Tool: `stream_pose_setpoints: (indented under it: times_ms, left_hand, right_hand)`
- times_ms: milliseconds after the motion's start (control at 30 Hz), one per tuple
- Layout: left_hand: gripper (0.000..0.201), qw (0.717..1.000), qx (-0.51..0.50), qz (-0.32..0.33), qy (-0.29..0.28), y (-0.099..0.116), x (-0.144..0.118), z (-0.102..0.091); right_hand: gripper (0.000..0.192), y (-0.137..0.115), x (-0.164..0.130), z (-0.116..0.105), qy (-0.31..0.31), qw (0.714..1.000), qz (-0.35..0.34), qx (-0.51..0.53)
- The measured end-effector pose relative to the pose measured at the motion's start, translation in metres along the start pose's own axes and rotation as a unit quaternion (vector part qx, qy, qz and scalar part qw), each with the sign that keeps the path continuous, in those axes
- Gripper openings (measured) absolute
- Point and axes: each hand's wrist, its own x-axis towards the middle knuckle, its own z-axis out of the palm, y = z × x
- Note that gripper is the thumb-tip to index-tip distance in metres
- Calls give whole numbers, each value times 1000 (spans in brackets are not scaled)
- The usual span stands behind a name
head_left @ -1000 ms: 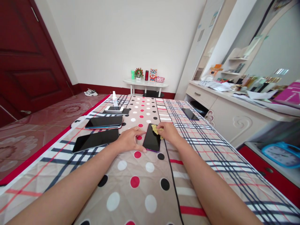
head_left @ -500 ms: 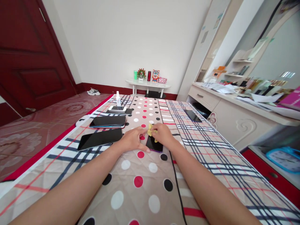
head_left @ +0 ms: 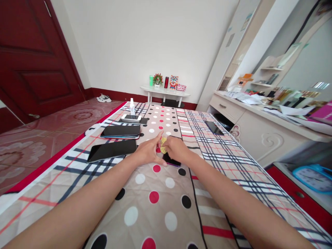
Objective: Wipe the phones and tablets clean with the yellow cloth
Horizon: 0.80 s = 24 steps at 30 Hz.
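Resting on the dotted bed cover (head_left: 141, 224), the dark phone (head_left: 173, 161) lies between both hands, its upper part hidden. Principal risk, in my judgement: the phone skids or twists on the soft fabric, should sideways pressure exceed what the left hand (head_left: 149, 152) braces. Grit caught under the yellow cloth (head_left: 163, 146) could also mark the screen. Left hand: thumb and fingers spread wide, thumb at the phone's near left corner, grasping nothing. Right hand (head_left: 176, 149): fingers closed, pinching the cloth over the phone.
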Motion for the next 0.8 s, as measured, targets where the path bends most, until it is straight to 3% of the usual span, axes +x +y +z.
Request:
stream_pose_setpoints:
  times_ms: [100,200,433,500,600,700,800]
  left_hand:
    - [135,1000,16,2,4,1,-1,0]
    - [131,999,32,19,1,0,0,0]
    - [115,998,62,29,-1,-3,1,1]
    - [115,998,62,22,-7,-3,1,0]
    - [115,998,60,19,-7,-2,1,1]
    - [116,998,61,24,5,-4,1,2]
    - [115,998,60,29,11,-6,1,4]
  right_hand:
    - [14,-15,-24,0,-9,998,-33,55]
    - [8,-15,-43,0,1,995,-32,95]
    - [9,42,-56,1,95,984,149,-5]
    - [11,47,-57,4,109,979,172,-17]
    - [11,29,-58,7,117,983,143,-6]
    - [9,2,-60,9,87,993,73,29]
    - [11,-4,-58,10,62,996,18,69]
